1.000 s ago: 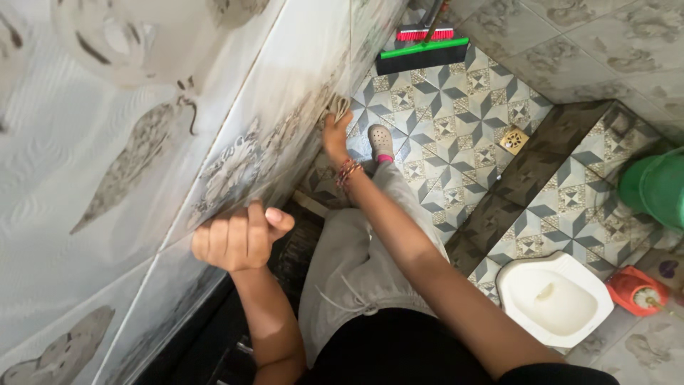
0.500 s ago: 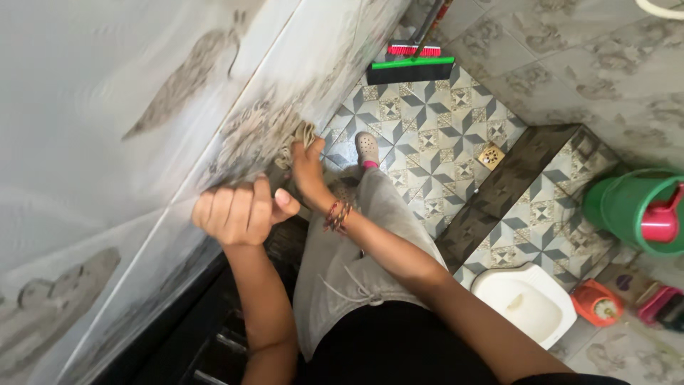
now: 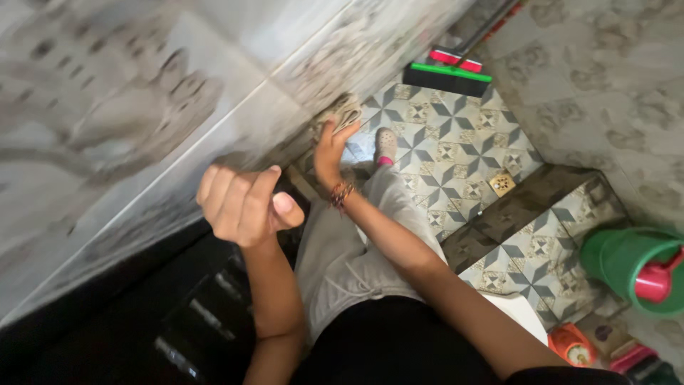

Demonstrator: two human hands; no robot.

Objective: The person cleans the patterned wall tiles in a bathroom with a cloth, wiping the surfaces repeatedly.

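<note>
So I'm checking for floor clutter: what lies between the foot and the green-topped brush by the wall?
In the head view, only bare patterned floor tiles lie between the foot and the brush.

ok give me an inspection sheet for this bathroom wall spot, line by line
surface: glossy patterned grey wall tiles, blurred; patterned star floor tiles below
job's things: crumpled grey cloth pressed on the wall near the floor
clutter: green-edged black floor squeegee; green plastic bucket with a pink dipper; orange bottle; a small square floor drain
hands: right hand flat on the cloth, beaded bracelet at the wrist; left hand closed in a loose fist by the wall, nothing seen in it
cables: nothing seen
surroundings: raised tiled step; person's foot in a pale sandal
</note>
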